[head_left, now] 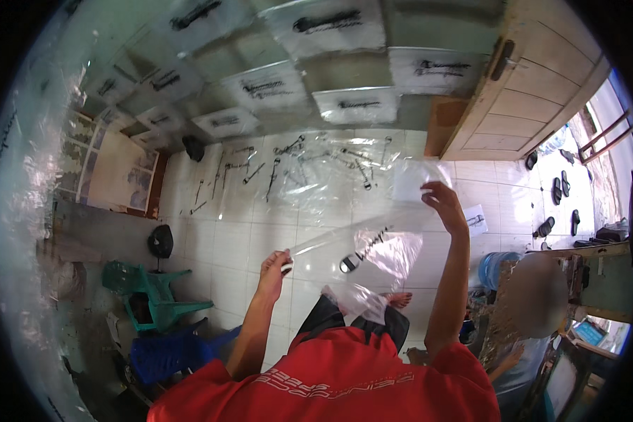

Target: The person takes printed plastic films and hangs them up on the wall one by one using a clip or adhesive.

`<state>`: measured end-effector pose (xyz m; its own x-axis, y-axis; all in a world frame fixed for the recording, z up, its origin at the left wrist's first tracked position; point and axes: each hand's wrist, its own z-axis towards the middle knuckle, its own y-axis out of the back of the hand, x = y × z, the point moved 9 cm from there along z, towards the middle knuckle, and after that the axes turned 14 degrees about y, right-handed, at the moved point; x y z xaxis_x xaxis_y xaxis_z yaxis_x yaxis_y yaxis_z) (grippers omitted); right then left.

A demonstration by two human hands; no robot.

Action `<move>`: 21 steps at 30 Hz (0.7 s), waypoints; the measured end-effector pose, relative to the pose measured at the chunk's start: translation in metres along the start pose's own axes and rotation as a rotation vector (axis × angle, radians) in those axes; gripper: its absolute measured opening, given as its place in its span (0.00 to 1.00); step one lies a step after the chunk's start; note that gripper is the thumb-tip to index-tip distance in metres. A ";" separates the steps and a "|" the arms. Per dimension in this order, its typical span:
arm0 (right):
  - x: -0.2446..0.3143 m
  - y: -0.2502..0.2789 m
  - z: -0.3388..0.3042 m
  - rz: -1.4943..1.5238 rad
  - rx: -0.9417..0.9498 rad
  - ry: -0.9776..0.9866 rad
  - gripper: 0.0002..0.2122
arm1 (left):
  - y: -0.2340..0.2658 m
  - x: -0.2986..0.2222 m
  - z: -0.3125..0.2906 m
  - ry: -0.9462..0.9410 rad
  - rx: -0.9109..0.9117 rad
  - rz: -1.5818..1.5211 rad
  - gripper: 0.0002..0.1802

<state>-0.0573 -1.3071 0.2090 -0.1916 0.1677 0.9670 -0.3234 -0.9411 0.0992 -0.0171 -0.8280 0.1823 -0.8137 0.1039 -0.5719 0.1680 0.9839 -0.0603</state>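
A clear plastic bag (323, 254) with black lettering hangs stretched in front of my body, its upper edge slanting up to the right. My left hand (272, 271) is closed in a pinch on one upper corner. Farther out and higher, my right hand (443, 205) pinches the other end of that edge between thumb and fingers. The lower part of the bag drapes down toward my legs, crumpled and shiny. Beyond it, several similar printed clear bags (288, 169) lie spread over the white tiled floor, some overlapping.
More printed plastic sheets (323, 28) hang on the far wall. A wooden door (506, 105) stands at the far right, with several sandals (557, 190) beyond. Green (155, 299) and blue plastic chairs (169, 355) are at my left. Another person (524, 359) sits at the lower right, near a blue water jug (496, 269).
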 end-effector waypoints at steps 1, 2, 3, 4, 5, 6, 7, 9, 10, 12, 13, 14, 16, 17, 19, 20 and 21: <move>0.009 -0.027 0.015 0.028 -0.068 0.008 0.11 | 0.027 -0.021 -0.002 -0.141 -0.058 -0.070 0.10; 0.014 -0.052 0.017 0.048 -0.132 -0.001 0.11 | 0.056 -0.027 -0.008 -0.263 -0.118 -0.141 0.10; 0.027 -0.078 0.027 0.062 -0.182 0.019 0.12 | 0.080 -0.035 -0.006 -0.282 -0.110 -0.216 0.10; 0.046 -0.095 0.041 0.077 -0.230 0.042 0.12 | 0.096 -0.049 -0.006 -0.305 -0.106 -0.291 0.10; 0.080 -0.120 0.054 0.113 -0.267 0.078 0.14 | 0.117 -0.066 -0.012 -0.369 -0.112 -0.334 0.10; 0.110 -0.146 0.067 0.150 -0.309 0.125 0.15 | 0.139 -0.088 -0.021 -0.446 -0.114 -0.374 0.11; 0.121 -0.168 0.079 0.151 -0.302 0.118 0.15 | 0.157 -0.106 -0.027 -0.440 -0.121 -0.379 0.11; 0.141 -0.185 0.102 0.185 -0.415 0.232 0.18 | 0.170 -0.144 -0.023 -0.442 -0.028 -0.395 0.14; 0.147 -0.200 0.117 0.183 -0.408 0.235 0.18 | 0.179 -0.157 -0.017 -0.445 -0.028 -0.403 0.14; 0.146 -0.236 0.143 0.168 -0.381 0.192 0.20 | 0.191 -0.178 -0.007 -0.393 0.085 -0.297 0.16; 0.139 -0.251 0.156 0.177 -0.370 0.186 0.20 | 0.205 -0.184 0.001 -0.392 0.071 -0.302 0.16; 0.137 -0.254 0.168 0.052 -0.412 0.240 0.19 | 0.221 -0.199 0.008 -0.473 -0.030 -0.244 0.16; 0.116 -0.275 0.194 -0.059 -0.436 0.289 0.19 | 0.248 -0.229 0.014 -0.554 -0.153 -0.193 0.17; 0.087 -0.283 0.198 -0.346 -0.399 0.095 0.19 | 0.253 -0.247 0.011 -0.592 -0.164 -0.181 0.16; 0.002 -0.322 0.201 -0.303 -0.169 -0.337 0.22 | 0.274 -0.266 0.012 -0.626 -0.213 -0.180 0.16; -0.046 -0.362 0.193 0.017 0.009 -0.572 0.23 | 0.284 -0.271 0.018 -0.609 -0.236 -0.139 0.16; -0.067 -0.399 0.190 0.219 0.038 -0.590 0.23 | 0.293 -0.283 0.026 -0.608 -0.258 -0.099 0.15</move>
<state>0.2603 -0.9990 0.1496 0.2975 -0.2102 0.9313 -0.2989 -0.9469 -0.1183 0.2763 -0.5729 0.3054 -0.3475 -0.0148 -0.9376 -0.0913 0.9957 0.0181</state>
